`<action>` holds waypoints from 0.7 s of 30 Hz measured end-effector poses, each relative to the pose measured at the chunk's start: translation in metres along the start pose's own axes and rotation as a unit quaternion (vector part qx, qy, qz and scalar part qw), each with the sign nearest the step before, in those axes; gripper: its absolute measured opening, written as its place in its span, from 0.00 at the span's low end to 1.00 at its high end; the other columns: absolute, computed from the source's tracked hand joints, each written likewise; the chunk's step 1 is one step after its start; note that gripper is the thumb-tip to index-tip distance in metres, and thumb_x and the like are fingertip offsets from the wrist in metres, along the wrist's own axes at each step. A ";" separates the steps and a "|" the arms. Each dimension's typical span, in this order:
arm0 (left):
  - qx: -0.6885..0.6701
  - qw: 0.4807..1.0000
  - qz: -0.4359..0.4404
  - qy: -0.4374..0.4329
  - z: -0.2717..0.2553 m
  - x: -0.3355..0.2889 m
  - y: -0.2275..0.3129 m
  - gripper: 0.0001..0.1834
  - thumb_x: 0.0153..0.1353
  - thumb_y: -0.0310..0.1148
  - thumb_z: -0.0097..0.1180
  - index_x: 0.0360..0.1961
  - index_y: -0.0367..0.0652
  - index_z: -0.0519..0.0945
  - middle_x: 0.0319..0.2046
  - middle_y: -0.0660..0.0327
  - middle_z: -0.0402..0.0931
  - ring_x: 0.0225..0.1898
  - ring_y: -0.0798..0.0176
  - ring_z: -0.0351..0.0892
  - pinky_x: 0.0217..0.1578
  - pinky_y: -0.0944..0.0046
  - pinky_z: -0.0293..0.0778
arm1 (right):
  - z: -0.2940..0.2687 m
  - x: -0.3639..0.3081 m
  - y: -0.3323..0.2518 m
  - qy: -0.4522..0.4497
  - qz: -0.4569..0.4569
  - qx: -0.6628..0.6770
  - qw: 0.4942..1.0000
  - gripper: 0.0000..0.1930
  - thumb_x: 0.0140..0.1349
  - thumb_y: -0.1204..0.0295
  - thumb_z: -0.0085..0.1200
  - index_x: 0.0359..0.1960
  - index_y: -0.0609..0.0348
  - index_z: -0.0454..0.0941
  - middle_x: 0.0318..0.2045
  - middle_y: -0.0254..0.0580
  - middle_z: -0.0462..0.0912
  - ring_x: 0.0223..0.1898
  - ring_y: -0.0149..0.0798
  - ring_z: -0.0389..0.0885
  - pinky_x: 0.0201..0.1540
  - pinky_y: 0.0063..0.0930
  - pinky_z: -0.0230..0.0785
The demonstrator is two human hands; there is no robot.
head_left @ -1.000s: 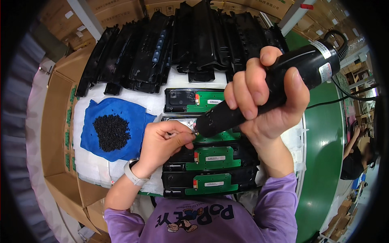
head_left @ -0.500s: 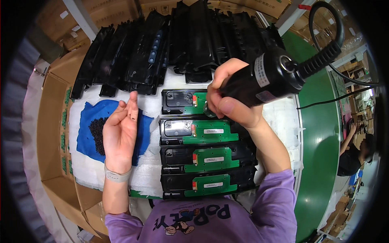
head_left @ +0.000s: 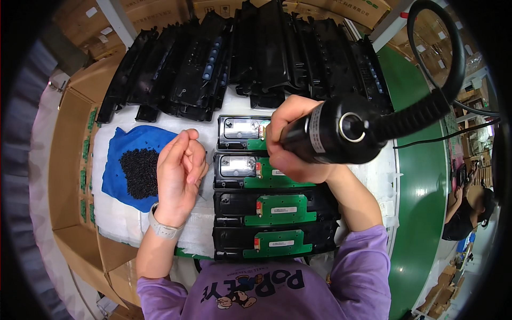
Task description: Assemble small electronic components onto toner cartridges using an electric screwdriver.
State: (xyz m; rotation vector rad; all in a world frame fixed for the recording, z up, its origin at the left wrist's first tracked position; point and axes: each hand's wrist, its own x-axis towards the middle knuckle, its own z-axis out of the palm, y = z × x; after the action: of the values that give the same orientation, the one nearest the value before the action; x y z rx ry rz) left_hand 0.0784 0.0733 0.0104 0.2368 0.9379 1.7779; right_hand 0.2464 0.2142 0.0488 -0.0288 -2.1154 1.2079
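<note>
- Far left: the small black screws (head_left: 140, 173) sit heaped on a blue cloth (head_left: 113, 186). I'd take them from the near edge so the heap doesn't scatter across the white-covered surface (head_left: 205, 216).
- Left hand (head_left: 184, 165): at the heap's right edge, palm tipped up, fingers bunched loosely together. Can't tell if there's a screw between them. IMO a light fingertip pinch beats a fistful, since you can point each screw straight.
- Middle of the frame: four black housings (head_left: 228, 210) in a column, each with a green board (head_left: 290, 209) on it. I'd steady a housing before pressing down. Looks-wise: stepped board edges, a white label, a red and pale block at the left end. The upper two housings have shiny, glare-lit recesses; the lower two look darker.
- Right of middle: the right hand (head_left: 306, 169) has its fingers clamped around a fat black power driver (head_left: 341, 130), over the top boards. Its tip is hidden, so contact's anyone's guess. I'd go square to the board, gentle pressure, cable (head_left: 426, 114) slack.
</note>
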 end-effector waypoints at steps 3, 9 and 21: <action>0.014 0.999 -0.031 -0.027 -0.001 -0.001 0.000 0.11 0.64 0.32 0.36 0.37 0.36 0.69 0.10 0.70 0.56 0.08 0.77 0.46 0.10 0.74 0.44 | 0.000 0.001 0.001 0.011 -0.011 0.026 1.000 0.12 0.41 0.80 0.58 0.27 0.63 0.68 0.17 0.36 0.73 0.18 0.24 0.70 0.22 0.17 0.65; -0.017 0.994 -0.068 -0.083 0.000 -0.003 -0.002 0.08 0.59 0.27 0.36 0.37 0.37 0.67 0.12 0.70 0.54 0.11 0.76 0.48 0.14 0.75 0.47 | 0.000 0.001 0.001 0.014 0.067 0.178 0.982 0.12 0.42 0.80 0.57 0.28 0.64 0.67 0.18 0.36 0.73 0.19 0.24 0.70 0.22 0.17 0.65; 0.029 0.982 -0.089 -0.162 0.001 -0.002 -0.010 0.06 0.60 0.24 0.46 0.39 0.38 0.69 0.31 0.52 0.76 0.17 0.77 0.60 0.19 0.79 0.58 | -0.001 0.004 -0.010 0.043 0.043 0.183 0.981 0.15 0.44 0.69 0.62 0.27 0.61 0.68 0.16 0.34 0.72 0.16 0.26 0.70 0.22 0.18 0.65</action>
State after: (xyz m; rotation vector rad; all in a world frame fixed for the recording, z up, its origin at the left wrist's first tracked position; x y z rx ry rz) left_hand 0.0873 0.0730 0.0049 0.4514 0.7522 1.4934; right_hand 0.2463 0.2107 0.0588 -0.0075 -1.8057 1.6002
